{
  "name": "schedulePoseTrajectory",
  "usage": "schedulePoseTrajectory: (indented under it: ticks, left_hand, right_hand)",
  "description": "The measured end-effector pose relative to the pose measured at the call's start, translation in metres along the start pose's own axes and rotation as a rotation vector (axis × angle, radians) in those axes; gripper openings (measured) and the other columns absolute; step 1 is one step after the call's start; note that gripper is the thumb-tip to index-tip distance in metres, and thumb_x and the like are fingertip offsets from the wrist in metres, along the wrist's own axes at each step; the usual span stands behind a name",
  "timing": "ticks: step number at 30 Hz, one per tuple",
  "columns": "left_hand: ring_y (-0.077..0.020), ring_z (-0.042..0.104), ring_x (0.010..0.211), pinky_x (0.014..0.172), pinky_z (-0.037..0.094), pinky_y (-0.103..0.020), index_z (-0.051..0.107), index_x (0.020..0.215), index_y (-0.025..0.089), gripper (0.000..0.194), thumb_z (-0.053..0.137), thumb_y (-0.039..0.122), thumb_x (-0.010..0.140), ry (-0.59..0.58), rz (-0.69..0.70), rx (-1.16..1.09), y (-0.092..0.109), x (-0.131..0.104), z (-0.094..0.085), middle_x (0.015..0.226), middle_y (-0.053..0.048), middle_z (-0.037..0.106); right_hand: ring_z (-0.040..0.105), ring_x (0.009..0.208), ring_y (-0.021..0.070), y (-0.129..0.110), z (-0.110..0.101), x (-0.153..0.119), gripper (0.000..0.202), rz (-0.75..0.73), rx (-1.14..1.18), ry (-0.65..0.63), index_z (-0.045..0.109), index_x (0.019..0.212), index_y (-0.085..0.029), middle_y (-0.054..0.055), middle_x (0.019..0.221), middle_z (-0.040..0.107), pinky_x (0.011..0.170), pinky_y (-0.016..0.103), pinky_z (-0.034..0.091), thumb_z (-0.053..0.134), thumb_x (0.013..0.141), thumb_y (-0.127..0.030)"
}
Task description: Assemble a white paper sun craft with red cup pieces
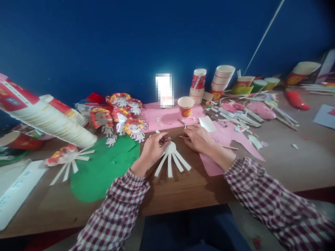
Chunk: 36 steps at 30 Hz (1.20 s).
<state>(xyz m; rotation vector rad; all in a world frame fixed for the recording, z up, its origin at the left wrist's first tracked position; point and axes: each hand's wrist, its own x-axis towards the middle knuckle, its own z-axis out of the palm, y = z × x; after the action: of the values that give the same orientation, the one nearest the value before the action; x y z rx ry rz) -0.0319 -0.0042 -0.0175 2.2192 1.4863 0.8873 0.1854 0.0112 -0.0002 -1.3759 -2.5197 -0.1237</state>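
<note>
"What do the hands have?"

"Over my remote feed I see two bare hands in checked sleeves. The left hand (155, 148) is half closed, thumb and fingers bunched at the edge of a slit white paper cup (171, 147); I cannot tell how firmly it grips. That cup lies on the brown table (180, 197) between the forearms, strips fanned toward the wearer. The right hand (197, 137) is palm down, fingers bent over a thin stick (231, 147); whether it grips the stick, I cannot tell."

"How far along is it?"

"Partway, I judge. The strips I can see are cut and lie flat; some are hidden by the left hand. Off to the left, a similar piece (62, 155) has part of its edge coiled in red and yellow, the rest straight. Beyond, decorated rounds (120, 120) with coiled rims and paper figures look complete. Against those, this one lacks its rim and figure."

"Any writing?"

"The slanting cup stack (52, 118) carries small print, too blurred for me. One upright cup (186, 111) shows a yellow emblem, no legible brand. A white strip (24, 190) has bluish marks I cannot read."
</note>
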Motion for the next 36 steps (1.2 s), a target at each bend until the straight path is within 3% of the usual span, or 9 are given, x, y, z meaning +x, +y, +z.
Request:
schedulePoseTrajectory:
  ticks: [5,9,13,16,22,36]
  left_hand:
    - [-0.0189,0.066,0.085,0.075,0.053,-0.029,0.065,0.104,0.017,0.027,0.057,0.031,0.082,0.009,0.001,0.017,0.002,0.000,0.000,0.096,-0.008,0.071]
    - [-0.0168,0.066,0.079,0.070,0.053,-0.027,0.066,0.102,0.018,0.027,0.057,0.033,0.082,0.024,-0.021,-0.048,0.004,0.000,0.001,0.091,-0.006,0.071]
    - [-0.0156,0.066,0.075,0.068,0.053,-0.026,0.066,0.103,0.018,0.027,0.058,0.032,0.081,0.045,-0.037,-0.107,0.005,0.000,0.001,0.089,-0.006,0.071]
    - [-0.0161,0.066,0.076,0.069,0.054,-0.027,0.066,0.104,0.018,0.027,0.058,0.031,0.082,0.038,-0.031,-0.118,0.006,0.000,0.000,0.090,-0.007,0.071]
    - [-0.0166,0.066,0.077,0.071,0.054,-0.029,0.066,0.104,0.017,0.028,0.057,0.032,0.082,0.034,-0.043,-0.115,0.006,0.000,0.000,0.093,-0.008,0.071]
    - [-0.0169,0.065,0.082,0.074,0.053,-0.029,0.065,0.105,0.018,0.026,0.057,0.026,0.082,0.010,0.015,-0.084,0.006,-0.003,0.003,0.097,-0.007,0.070]
  right_hand:
    - [0.055,0.084,0.0207,-0.006,-0.007,-0.001,0.019,0.016,-0.057,0.026,0.060,0.090,-0.016,0.009,0.093,0.064,0.072,0.030,0.038,0.041,0.091,-0.018]
    - [0.056,0.071,0.0166,-0.012,-0.013,-0.006,0.020,0.018,0.055,0.061,0.058,0.099,-0.021,0.006,0.088,0.064,0.061,0.026,0.037,0.039,0.094,-0.021]
    - [0.056,0.088,0.0193,-0.012,-0.007,-0.006,0.021,-0.084,0.174,0.166,0.056,0.108,-0.020,0.006,0.095,0.062,0.074,0.028,0.041,0.047,0.089,-0.018]
    - [0.054,0.091,0.0200,-0.009,-0.001,-0.004,0.023,-0.178,0.180,0.172,0.057,0.107,-0.018,0.007,0.095,0.061,0.080,0.031,0.041,0.047,0.088,-0.014]
    - [0.054,0.086,0.0187,-0.006,0.002,-0.003,0.020,-0.106,0.181,0.170,0.058,0.101,-0.018,0.007,0.090,0.063,0.077,0.029,0.041,0.040,0.092,-0.015]
    - [0.055,0.086,0.0189,-0.010,-0.004,-0.002,0.017,-0.166,0.249,0.140,0.061,0.095,-0.016,0.007,0.090,0.065,0.080,0.032,0.041,0.046,0.088,-0.011]
